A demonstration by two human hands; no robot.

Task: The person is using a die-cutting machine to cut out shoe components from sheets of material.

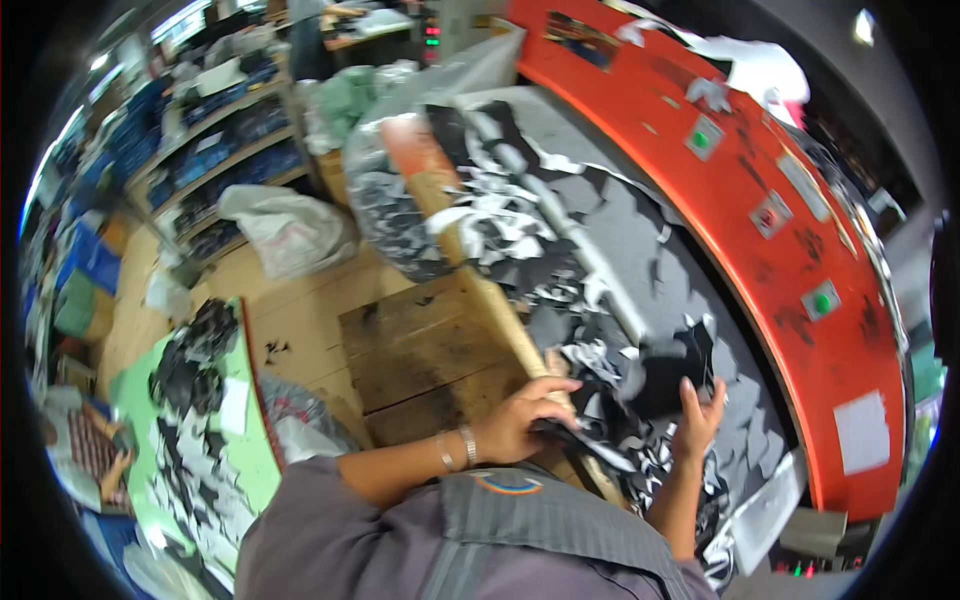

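Observation:
My left hand (530,420), with bracelets at the wrist, is over the wooden rail of the machine bed. Its fingers are curled, and a thin black cut piece (588,444) with a pale edge sticks out from under them. Farther right, my right hand (700,420) is raised with thumb and fingers apart. Close beside its thumb is a larger black sheet piece (665,385), slightly blurred; whether the hand touches it is unclear. Beneath both hands lie heaped black, white and grey scraps (600,365).
A red machine beam (735,190) with green and red buttons arches over the grey bed (640,240). Left of the rail stands a wooden platform (430,345). A green table (140,400) bears more scraps, with another person (95,450) beside it. Loaded shelves (225,165) and a white sack (290,230) stand behind.

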